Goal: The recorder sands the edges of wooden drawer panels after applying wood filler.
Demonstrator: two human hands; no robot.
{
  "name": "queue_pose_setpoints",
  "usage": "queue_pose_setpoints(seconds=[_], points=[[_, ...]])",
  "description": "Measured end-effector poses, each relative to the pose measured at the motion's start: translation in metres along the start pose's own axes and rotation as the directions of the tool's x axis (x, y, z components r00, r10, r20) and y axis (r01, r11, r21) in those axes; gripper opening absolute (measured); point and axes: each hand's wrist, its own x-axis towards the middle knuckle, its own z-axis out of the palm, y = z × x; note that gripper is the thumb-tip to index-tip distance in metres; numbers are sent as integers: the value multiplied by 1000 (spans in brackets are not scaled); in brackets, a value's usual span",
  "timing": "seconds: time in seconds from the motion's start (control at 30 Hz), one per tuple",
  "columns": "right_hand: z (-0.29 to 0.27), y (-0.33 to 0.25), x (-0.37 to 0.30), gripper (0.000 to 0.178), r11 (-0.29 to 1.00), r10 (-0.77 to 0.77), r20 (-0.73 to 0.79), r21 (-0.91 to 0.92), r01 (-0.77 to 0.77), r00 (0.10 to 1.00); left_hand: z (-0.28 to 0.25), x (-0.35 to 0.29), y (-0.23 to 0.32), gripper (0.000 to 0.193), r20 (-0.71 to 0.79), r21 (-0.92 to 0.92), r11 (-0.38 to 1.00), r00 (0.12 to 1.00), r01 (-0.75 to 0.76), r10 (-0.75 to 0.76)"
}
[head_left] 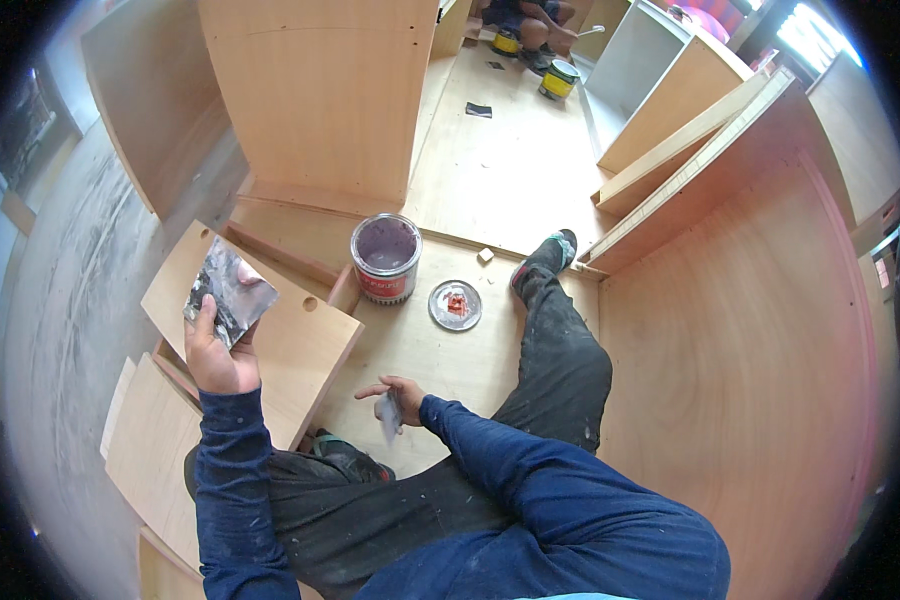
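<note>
Left hand [218,352] pinching smeared metal sheet [229,291] over panel edge [322,385]; right hand [394,398] gripping small scraper [391,415], open tin [385,258] well apart.

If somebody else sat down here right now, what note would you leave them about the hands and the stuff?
Left hand: raised, holding a flat smeared plate with grey paste on it.
Right hand: low over the floor panel, gripping a small scraper.
Open can of paste stands on the wooden floor panel, with its lid lying flat beside it, apart from it.
A loose wooden board with a small hole lies by the left hand.
Done: can opened, paste loaded on the plate.
Left: I cannot tell which boards already have paste.
</note>
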Motion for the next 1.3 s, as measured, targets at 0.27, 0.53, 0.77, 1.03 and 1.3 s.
queue_pose_setpoints(seconds=[0.27, 0.53, 0.77, 1.03, 1.3], points=[[-9, -9, -11, 64, 975, -1, 50, -224, 13, 999, -10, 13, 3, 36, -91, -25, 999, 996, -26, 24], [37, 2, 19, 80, 996, -41, 25, -84, 42, 999, -27, 21, 8, 33, -77, -28, 999, 996, -41, 39], [77, -11, 27, 73, 972, -86, 287, 234, 17, 954, -45, 32, 20, 32, -86, -40, 990, 987, -138, 134], [51, -12, 56, 81, 933, -238, 314, -189, 306, 919, -100, 89, -20, 28, -382, 169, 976, 904, -136, 192], [78, -36, 27, 95, 926, -254, 228, 339, 168, 940, -148, 96, -120, 26, -181, 747, 664, 970, 29, 160]])
